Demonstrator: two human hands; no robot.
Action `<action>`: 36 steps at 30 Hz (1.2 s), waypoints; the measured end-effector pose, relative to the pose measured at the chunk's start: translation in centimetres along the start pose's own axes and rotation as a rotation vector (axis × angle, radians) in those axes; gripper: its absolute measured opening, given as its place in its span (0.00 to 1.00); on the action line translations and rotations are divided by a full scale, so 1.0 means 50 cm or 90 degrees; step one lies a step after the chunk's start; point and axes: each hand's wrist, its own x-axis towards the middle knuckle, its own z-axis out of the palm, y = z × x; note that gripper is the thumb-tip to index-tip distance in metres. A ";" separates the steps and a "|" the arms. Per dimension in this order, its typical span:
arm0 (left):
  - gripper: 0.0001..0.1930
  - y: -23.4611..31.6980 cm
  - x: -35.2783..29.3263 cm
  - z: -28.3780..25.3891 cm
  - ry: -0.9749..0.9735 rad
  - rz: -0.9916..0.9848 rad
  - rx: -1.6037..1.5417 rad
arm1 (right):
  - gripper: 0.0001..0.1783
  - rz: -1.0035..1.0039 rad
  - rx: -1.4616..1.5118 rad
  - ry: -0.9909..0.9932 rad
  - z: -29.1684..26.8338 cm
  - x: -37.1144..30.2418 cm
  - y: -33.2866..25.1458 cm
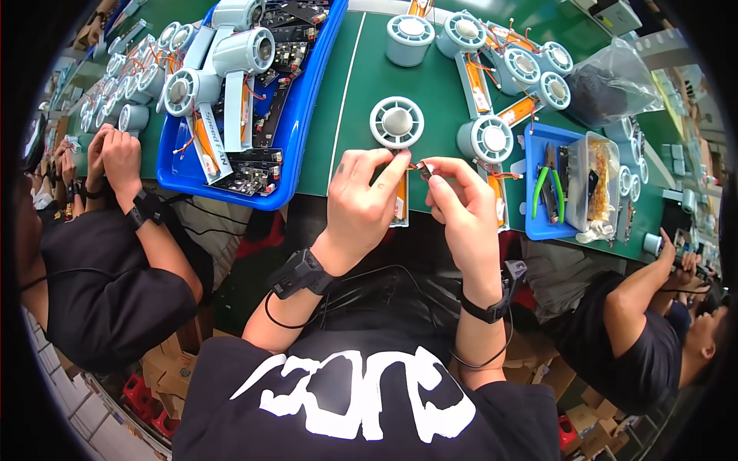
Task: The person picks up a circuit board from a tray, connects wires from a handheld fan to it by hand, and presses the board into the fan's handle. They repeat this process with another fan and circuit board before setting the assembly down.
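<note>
In front of me a light blue-grey handheld fan lies with its round head away from me. Its open handle, partly hidden behind my left hand, shows an orange battery. My left hand is closed, thumb and forefinger pressed together at the neck below the head; what lies between the fingertips is mostly hidden. A small dark connector with red wire is pinched between thumb and fingers of my right hand, just right of the handle.
A blue tray with circuit boards and fans stands at left. More fans lie at right, beside a smaller blue tray with green-handled pliers and a clear container. Co-workers sit on both sides at the green table.
</note>
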 end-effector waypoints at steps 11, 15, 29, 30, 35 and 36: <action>0.10 0.054 0.036 -0.039 -0.002 -0.105 0.052 | 0.11 -0.131 -0.169 0.107 0.024 -0.023 0.004; 0.09 0.052 0.036 -0.039 0.015 -0.133 0.030 | 0.11 -0.189 -0.243 0.146 0.045 -0.027 -0.001; 0.09 0.006 0.007 -0.049 0.051 -0.100 0.005 | 0.10 -0.212 -0.350 0.166 0.083 -0.030 -0.001; 0.10 0.008 0.005 -0.057 0.019 -0.068 0.048 | 0.10 -0.207 -0.353 0.162 0.085 -0.033 -0.005; 0.14 0.010 0.009 -0.091 -0.091 0.025 0.153 | 0.11 -0.231 -0.378 0.159 0.095 -0.037 0.001; 0.15 0.011 0.010 -0.097 -0.114 0.039 0.161 | 0.11 -0.231 -0.378 0.159 0.097 -0.038 0.000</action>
